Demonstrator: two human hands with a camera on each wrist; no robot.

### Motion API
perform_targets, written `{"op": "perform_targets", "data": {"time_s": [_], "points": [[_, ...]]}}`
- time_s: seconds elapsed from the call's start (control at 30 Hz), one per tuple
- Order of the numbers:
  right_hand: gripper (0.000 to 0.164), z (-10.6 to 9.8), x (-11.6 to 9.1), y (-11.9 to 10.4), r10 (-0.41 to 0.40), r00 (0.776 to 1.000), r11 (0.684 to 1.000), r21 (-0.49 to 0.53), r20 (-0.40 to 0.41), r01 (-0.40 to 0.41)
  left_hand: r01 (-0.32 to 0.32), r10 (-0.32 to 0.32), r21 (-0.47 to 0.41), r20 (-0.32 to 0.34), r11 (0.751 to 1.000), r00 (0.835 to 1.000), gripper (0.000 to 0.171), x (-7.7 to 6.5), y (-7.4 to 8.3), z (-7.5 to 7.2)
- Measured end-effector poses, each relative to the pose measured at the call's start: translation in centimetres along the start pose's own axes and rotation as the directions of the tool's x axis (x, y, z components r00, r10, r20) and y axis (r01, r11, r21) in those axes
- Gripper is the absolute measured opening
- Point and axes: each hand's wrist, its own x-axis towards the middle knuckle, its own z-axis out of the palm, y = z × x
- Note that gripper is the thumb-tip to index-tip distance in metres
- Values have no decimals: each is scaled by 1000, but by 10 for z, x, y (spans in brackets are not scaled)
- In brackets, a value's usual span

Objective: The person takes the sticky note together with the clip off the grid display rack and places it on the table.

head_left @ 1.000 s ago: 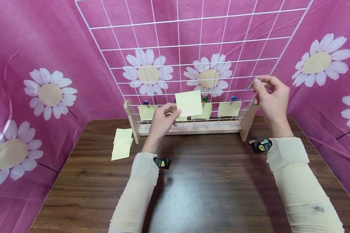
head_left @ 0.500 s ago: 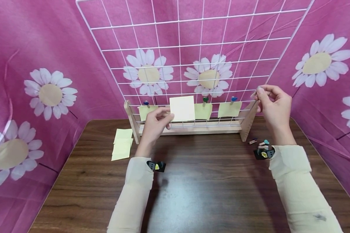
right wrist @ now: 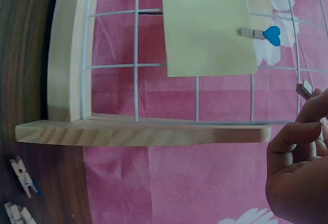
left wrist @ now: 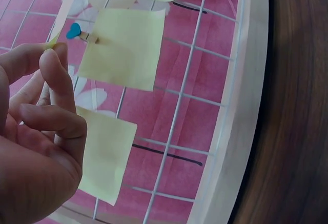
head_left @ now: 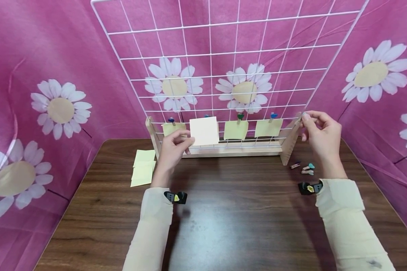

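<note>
My left hand (head_left: 171,152) pinches a pale yellow sticky note (head_left: 204,131) by its lower left edge, in front of the white wire grid (head_left: 224,73). In the left wrist view that note (left wrist: 65,14) shows almost edge-on between thumb and finger. Along the grid's lower rows hang several sticky notes (head_left: 236,130), with small heart-topped clothespins such as the green one (head_left: 240,116); the held note covers most of one. Beside the stand's right end, my right hand (head_left: 323,131) pinches a small wooden clothespin (right wrist: 305,88), its tip poking out past the fingers.
A wooden stand (head_left: 237,151) holds the grid upright at the table's back. Loose sticky notes (head_left: 142,173) lie left of it. Several clothespins (head_left: 307,169) lie to its right on the brown table (head_left: 224,210). A pink flowered curtain (head_left: 98,67) hangs behind.
My left hand has moved left and down with the sticky note, uncovering the green-clipped note. My right hand has come lower and slightly right, revealing the clothespins on the table.
</note>
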Motion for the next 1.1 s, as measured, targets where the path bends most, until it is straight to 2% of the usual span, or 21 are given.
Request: {"op": "perform_targets", "data": {"time_s": [0.2, 0.47, 0.67, 1.1], "points": [[7, -8, -5, 11, 51, 999, 998, 31, -12, -51, 15, -15, -7, -14, 1000, 1000, 24, -3, -7, -6], [9, -12, -13, 25, 115, 992, 988, 106, -50, -109, 46, -47, -34, -31, 998, 998, 24, -8, -17, -13], [11, -18, -17, 34, 146, 988, 986, 84, -52, -141, 53, -55, -44, -54, 998, 997, 23, -12, -24, -17], [7, -36, -26, 56, 231, 972, 973, 33, -47, -229, 119, -125, -70, -83, 990, 989, 24, -22, -43, -24]]}}
